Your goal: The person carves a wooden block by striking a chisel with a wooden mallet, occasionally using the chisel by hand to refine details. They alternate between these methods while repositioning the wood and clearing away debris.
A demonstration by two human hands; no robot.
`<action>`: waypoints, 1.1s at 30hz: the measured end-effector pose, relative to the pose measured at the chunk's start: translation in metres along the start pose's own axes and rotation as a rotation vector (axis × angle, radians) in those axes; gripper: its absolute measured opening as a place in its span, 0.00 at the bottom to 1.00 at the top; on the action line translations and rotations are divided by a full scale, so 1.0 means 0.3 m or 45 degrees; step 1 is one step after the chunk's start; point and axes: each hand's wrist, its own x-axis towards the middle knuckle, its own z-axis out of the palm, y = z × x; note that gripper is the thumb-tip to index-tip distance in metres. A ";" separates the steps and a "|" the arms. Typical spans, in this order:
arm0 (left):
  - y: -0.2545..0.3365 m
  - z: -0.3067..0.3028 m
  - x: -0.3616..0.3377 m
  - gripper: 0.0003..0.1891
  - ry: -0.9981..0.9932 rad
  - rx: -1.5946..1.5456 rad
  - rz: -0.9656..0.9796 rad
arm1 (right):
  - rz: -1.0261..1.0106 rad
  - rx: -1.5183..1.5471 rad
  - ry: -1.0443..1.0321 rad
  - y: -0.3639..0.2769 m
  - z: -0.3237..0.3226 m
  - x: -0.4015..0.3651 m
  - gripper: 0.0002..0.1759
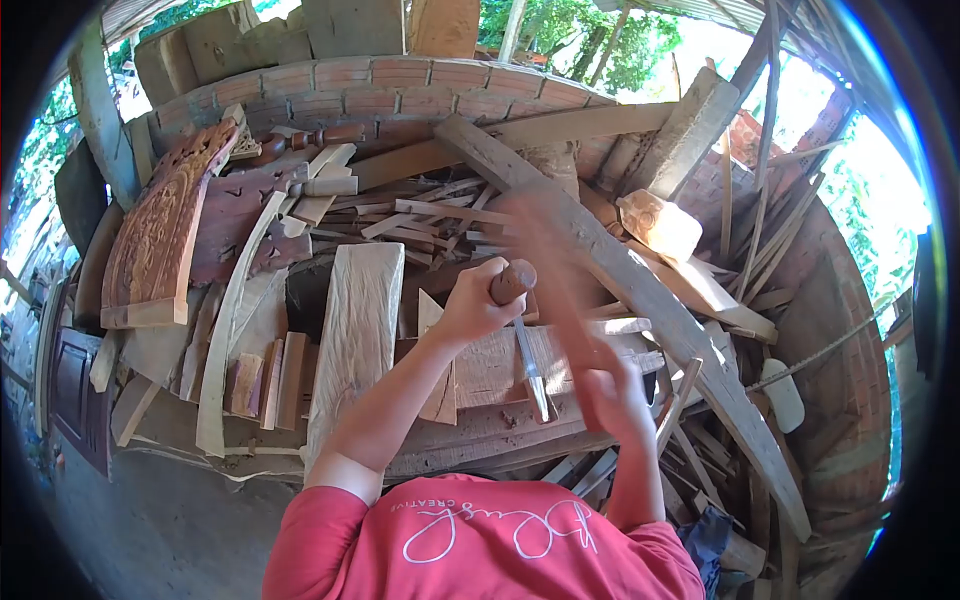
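The left arm (395, 400) reached up from the near side, its elbow bent out to the left and its forearm slanting far and to the right. The right arm (640, 470) came up more steeply on the right, its forearm nearly straight towards the far side.

The left hand (475, 300) was closed in a fist around the wooden handle of a chisel (530, 358), whose rounded butt stuck out at the fist's right. The blade ran nearer and slightly rightwards over a pale board (487, 362) on the worktop (430, 462); whether its tip touched the wood could not be told. The right hand (617, 393), smeared by blur, was wrapped around the near end of a reddish-brown wooden bar (562, 295). That bar leaned far and to the left, its blurred far end lying to the right of the chisel's handle, apparently apart from it.

Around the hands, at the far left, a carved panel (165, 235) leaned beside a pale curved strip (238, 310). Right of these, a broad plank (352, 335) pointed away from the person, left of the left hand. A heap of offcuts (420, 215) lay beyond the hands, before a brick wall (430, 87). On the right, a long beam (640, 285) slanted from the far middle to the near right, past the right hand.
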 end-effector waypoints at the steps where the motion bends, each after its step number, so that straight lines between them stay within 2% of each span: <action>1: 0.003 -0.001 -0.006 0.11 -0.016 -0.002 -0.006 | 0.005 -0.002 -0.051 0.011 0.008 -0.002 0.25; 2: 0.010 -0.006 -0.008 0.10 -0.042 0.013 -0.046 | 0.008 -0.004 -0.104 0.017 0.013 -0.005 0.23; 4: 0.014 -0.015 0.013 0.10 -0.045 0.036 -0.066 | 0.003 -0.049 0.091 -0.033 -0.047 -0.032 0.22; 6: 0.012 -0.020 0.007 0.10 0.025 0.087 0.017 | -0.233 0.193 0.379 -0.012 -0.085 -0.035 0.22; 8: 0.002 -0.019 0.002 0.08 0.048 0.072 0.054 | -0.100 0.652 0.562 0.085 -0.062 -0.034 0.21; 10: 0.009 -0.027 -0.001 0.08 0.029 0.058 0.023 | 0.133 0.244 0.525 0.142 -0.031 -0.047 0.28; 11: 0.018 -0.029 -0.001 0.08 0.038 0.067 0.024 | -0.007 -0.015 0.156 0.032 -0.039 -0.021 0.21; 12: 0.030 -0.029 -0.004 0.09 0.023 0.053 -0.029 | 0.038 -0.161 -0.153 0.033 -0.031 0.006 0.20; 14: 0.040 -0.034 -0.012 0.11 0.015 0.052 -0.068 | 0.066 -0.014 -0.196 0.050 -0.076 -0.016 0.20; 15: 0.037 -0.037 -0.008 0.11 0.027 0.075 -0.047 | -0.049 0.032 -0.118 0.041 -0.109 -0.023 0.22; 16: 0.031 -0.038 -0.009 0.11 0.023 0.093 -0.044 | -0.192 -0.005 -0.032 0.053 -0.147 -0.028 0.29; 18: 0.030 -0.036 -0.017 0.11 0.016 0.052 -0.066 | -0.100 0.701 0.316 0.109 -0.118 -0.053 0.39; 19: 0.035 -0.031 -0.017 0.11 0.001 0.046 -0.056 | -0.123 0.908 0.175 0.120 -0.124 -0.042 0.46; 20: 0.039 -0.025 -0.015 0.11 -0.012 0.040 -0.039 | -0.154 1.338 0.177 0.143 -0.079 -0.028 0.39; 22: 0.042 -0.010 -0.025 0.12 -0.049 0.040 -0.068 | -0.210 -0.055 0.297 0.179 -0.051 -0.013 0.35; 23: 0.044 -0.009 -0.034 0.12 -0.094 0.053 -0.102 | -0.137 -0.269 -0.173 0.025 -0.071 0.007 0.24; 24: 0.041 -0.009 -0.042 0.12 -0.102 0.062 -0.104 | -0.089 -0.109 -0.256 0.044 -0.079 0.004 0.25; 26: 0.036 0.001 -0.035 0.12 -0.029 0.019 -0.036 | -0.022 -0.155 -0.120 0.009 -0.135 -0.007 0.25; 28: 0.038 -0.011 -0.022 0.12 -0.044 0.070 -0.034 | -0.228 0.036 0.127 0.061 -0.180 -0.016 0.31; 30: 0.048 -0.012 -0.026 0.12 -0.057 0.111 -0.039 | -0.267 0.942 0.236 0.113 -0.138 -0.032 0.33; 31: 0.051 -0.011 -0.026 0.12 -0.061 0.102 -0.059 | -0.266 0.937 0.236 0.113 -0.131 -0.033 0.33; 33: 0.049 -0.002 -0.027 0.12 -0.064 0.094 -0.084 | -0.042 0.199 -0.040 0.030 -0.079 -0.021 0.22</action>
